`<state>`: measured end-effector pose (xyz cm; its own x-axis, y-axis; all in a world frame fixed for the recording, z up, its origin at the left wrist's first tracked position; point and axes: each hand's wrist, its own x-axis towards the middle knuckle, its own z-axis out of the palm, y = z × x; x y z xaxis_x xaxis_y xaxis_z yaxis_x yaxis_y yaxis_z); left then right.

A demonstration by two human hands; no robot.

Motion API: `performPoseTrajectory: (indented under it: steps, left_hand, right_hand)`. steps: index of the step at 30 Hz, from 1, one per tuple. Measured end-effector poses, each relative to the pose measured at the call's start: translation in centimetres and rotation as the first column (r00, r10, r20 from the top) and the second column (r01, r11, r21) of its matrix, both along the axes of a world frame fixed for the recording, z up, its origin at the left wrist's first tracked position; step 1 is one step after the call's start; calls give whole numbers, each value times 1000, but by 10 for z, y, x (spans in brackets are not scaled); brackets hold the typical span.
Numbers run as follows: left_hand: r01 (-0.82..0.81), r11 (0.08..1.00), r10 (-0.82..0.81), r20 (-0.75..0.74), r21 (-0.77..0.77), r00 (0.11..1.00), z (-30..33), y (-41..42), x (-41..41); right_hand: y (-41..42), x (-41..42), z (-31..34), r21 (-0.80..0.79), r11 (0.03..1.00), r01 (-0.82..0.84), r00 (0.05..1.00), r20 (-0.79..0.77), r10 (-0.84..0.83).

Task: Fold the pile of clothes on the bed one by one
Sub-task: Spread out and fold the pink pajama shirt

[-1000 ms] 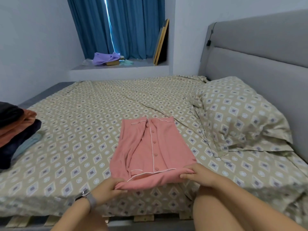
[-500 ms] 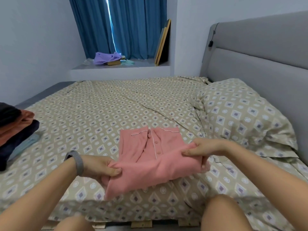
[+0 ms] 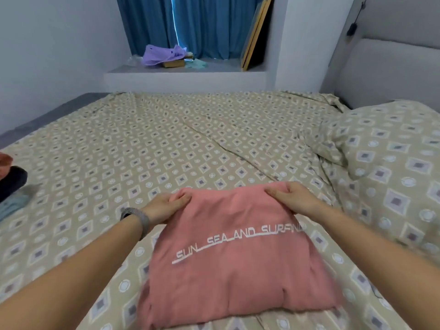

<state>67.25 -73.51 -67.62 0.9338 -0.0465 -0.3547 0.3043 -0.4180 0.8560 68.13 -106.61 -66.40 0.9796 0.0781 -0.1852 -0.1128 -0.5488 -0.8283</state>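
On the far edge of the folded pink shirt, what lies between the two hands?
Only the pink shirt's own far edge; the head view shows nothing else between the left hand and right hand, which hold its corners.

Left hand [image 3: 166, 206], right hand [image 3: 294, 197] gripping folded pink shirt [image 3: 235, 265], bed [image 3: 166, 139]

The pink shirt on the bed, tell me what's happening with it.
A person is folding the pink shirt on the patterned bed sheet. The left hand and right hand each grip a far corner of the folded bundle, whose white lettering faces up. More clothes lie at the bed's left edge, and a pillow lies to the right.
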Motion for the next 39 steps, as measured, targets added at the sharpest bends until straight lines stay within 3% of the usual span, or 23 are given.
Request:
performPoseTrajectory:
  steps: [5,10,14,16,18,20,22,24,26,28,31,33,35,36,39]
  left_hand:
    - [-135,968,138,2,214,990,-59,-8,62]
    - [-242,932,227,87,269,970,-103,-15,79]
    - [-291,928,289,40,235,956,-108,-3,71]
    - [-257,959,268,-82,123,960,-101,13,60]
    - [-146,987,123,-272,-67,954,-97,35,50]
    - [-11,987,-52,-384,-162,922,-98,52,44]
    - [69,991,-110,-404,-116,908,-93,53,45]
    - [50,998,-57,-319,-30,946,-82,39,50]
    - [-45,999,48,-145,24,988,-75,25,61]
    - [-125,991,123,43,52,992,-72,14,73]
    - [-181,957,133,211,228,968,-77,7,85]
    - [-205,887,120,224,413,967,-88,10,84]
    - [-231,810,142,202,539,969,-101,15,77]
    - [-251,811,188,171,528,967,-106,17,74]
    - [-328,897,323,66,295,944,-108,19,66]
  right_hand:
    - [6,64,-75,-117,985,130,991,44,-126]
    - [11,74,-126,-131,966,221,974,76,-212]
    - [2,63,-134,-10,955,297,952,73,-296]
    - [-11,57,-126,137,924,358,933,-82,-350]
    - [-25,49,-113,262,899,350,901,-357,-246]
    - [-35,39,-101,266,947,180,856,-517,-17]
    - [-40,31,-93,326,945,31,799,-576,172]
    - [-38,26,-88,395,919,6,761,-598,252]
    - [-35,24,-81,412,911,-4,768,-582,267]
    - [-34,26,-79,361,933,12,850,-496,180]
    - [-41,41,-89,74,983,169,982,-102,-161]
    - [-49,50,-102,-92,925,369,924,142,-354]
    - [-53,52,-116,-173,896,409,908,171,-382]
    - [-53,51,-123,-208,904,374,926,133,-353]
    - [-54,50,-129,-126,930,345,937,-12,-350]
